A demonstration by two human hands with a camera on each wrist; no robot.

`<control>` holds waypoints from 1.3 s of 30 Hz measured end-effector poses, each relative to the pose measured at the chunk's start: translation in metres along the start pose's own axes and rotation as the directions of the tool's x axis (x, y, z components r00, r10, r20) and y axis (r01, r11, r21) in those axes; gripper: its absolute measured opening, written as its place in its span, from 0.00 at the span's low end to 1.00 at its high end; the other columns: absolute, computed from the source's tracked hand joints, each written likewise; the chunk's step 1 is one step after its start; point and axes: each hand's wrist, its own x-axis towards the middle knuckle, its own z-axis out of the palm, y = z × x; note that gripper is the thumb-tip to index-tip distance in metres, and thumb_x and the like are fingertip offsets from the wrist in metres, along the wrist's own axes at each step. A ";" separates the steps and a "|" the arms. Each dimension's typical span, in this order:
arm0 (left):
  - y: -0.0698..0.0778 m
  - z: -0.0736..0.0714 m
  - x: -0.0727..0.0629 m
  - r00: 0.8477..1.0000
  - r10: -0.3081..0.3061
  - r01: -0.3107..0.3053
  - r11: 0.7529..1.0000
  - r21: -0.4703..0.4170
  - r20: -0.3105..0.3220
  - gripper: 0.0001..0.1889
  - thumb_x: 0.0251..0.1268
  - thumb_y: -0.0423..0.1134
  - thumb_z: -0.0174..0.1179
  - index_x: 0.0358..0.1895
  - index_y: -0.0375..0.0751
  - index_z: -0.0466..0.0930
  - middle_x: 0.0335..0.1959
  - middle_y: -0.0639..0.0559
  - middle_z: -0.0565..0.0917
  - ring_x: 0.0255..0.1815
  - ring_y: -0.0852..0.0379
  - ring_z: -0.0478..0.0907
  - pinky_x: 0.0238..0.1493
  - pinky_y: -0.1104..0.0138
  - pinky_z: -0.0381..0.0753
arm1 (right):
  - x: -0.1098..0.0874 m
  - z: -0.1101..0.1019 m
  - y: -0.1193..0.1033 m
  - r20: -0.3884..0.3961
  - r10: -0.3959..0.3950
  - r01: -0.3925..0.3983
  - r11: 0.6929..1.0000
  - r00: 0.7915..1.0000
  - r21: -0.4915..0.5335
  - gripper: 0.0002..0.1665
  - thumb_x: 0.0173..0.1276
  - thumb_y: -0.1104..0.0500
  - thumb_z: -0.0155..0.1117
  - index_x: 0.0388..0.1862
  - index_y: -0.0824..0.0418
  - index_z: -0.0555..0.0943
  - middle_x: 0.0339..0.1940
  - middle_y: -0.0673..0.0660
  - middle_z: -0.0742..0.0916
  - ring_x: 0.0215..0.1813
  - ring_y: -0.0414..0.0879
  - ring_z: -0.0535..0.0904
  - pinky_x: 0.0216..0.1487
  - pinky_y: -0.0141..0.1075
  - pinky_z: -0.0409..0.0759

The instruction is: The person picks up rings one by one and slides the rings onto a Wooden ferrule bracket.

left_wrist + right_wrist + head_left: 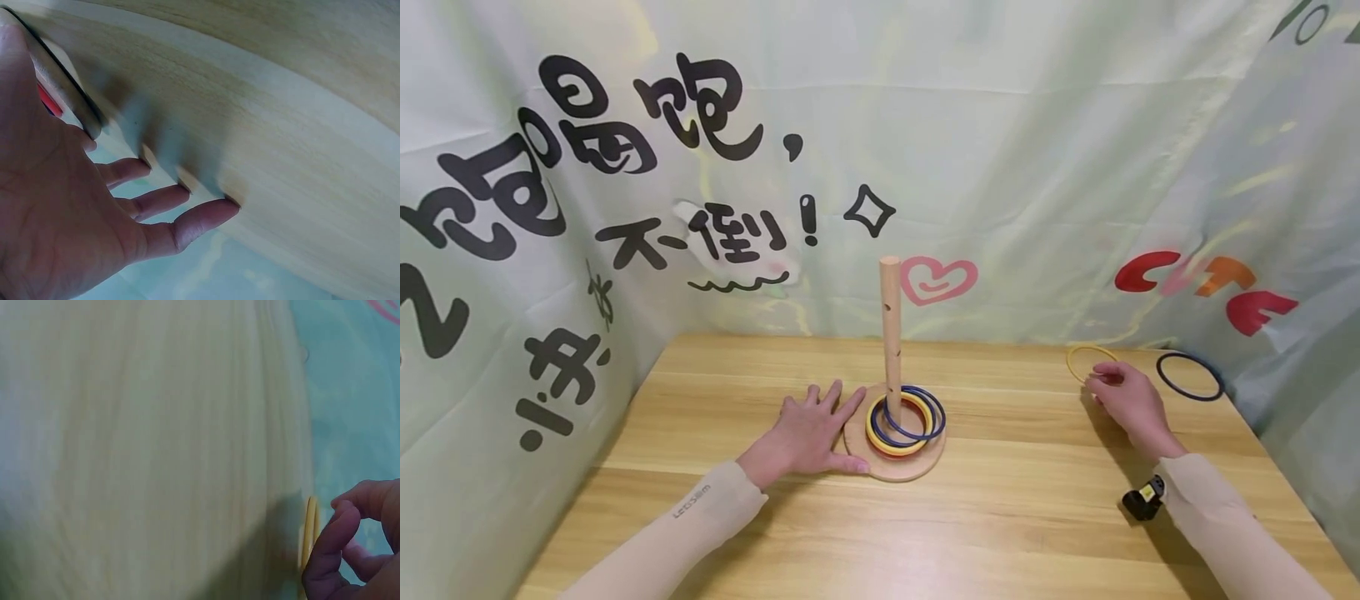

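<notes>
Beside a wooden peg stand, my left hand lies palm down with fingers spread. Its thumb and index finger touch the round base. Blue rings, yellow rings and a red ring lie stacked around the foot of the upright peg. In the left wrist view, the fingers reach down to the tabletop. At the back right, my right hand pinches a yellow ring at its near right side. In the right wrist view, curled fingers overlap this ring.
A loose dark blue ring lies right of my right hand, by the table's back corner. Printed curtains hang along the back and both sides of the wooden table. A small black camera sits at my right wrist.
</notes>
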 end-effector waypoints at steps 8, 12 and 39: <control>0.002 -0.001 0.000 1.000 -0.005 0.005 0.999 0.033 -0.004 0.65 0.58 0.91 0.50 0.92 0.55 0.50 0.86 0.34 0.61 0.77 0.23 0.67 0.55 0.28 0.78 | 0.006 -0.004 0.006 0.073 -0.046 0.055 0.992 0.996 -0.112 0.28 0.82 0.55 0.65 0.68 0.77 0.77 0.53 0.71 0.86 0.40 0.53 0.85 0.39 0.40 0.81; 0.002 0.000 0.000 1.000 -0.008 0.008 0.999 0.040 0.000 0.65 0.57 0.91 0.49 0.92 0.55 0.49 0.86 0.35 0.60 0.77 0.24 0.67 0.55 0.29 0.79 | 0.006 -0.005 0.004 0.094 -0.066 0.081 0.983 0.993 -0.164 0.26 0.81 0.56 0.66 0.64 0.77 0.79 0.50 0.72 0.87 0.42 0.56 0.85 0.39 0.42 0.80; 0.002 0.002 0.000 1.000 -0.013 0.013 0.999 0.035 -0.008 0.65 0.57 0.91 0.51 0.92 0.55 0.49 0.86 0.34 0.60 0.77 0.25 0.66 0.56 0.27 0.77 | -0.030 0.011 -0.023 0.144 -0.226 0.252 0.948 0.963 -0.197 0.15 0.85 0.57 0.63 0.52 0.71 0.84 0.35 0.57 0.87 0.32 0.50 0.77 0.30 0.40 0.73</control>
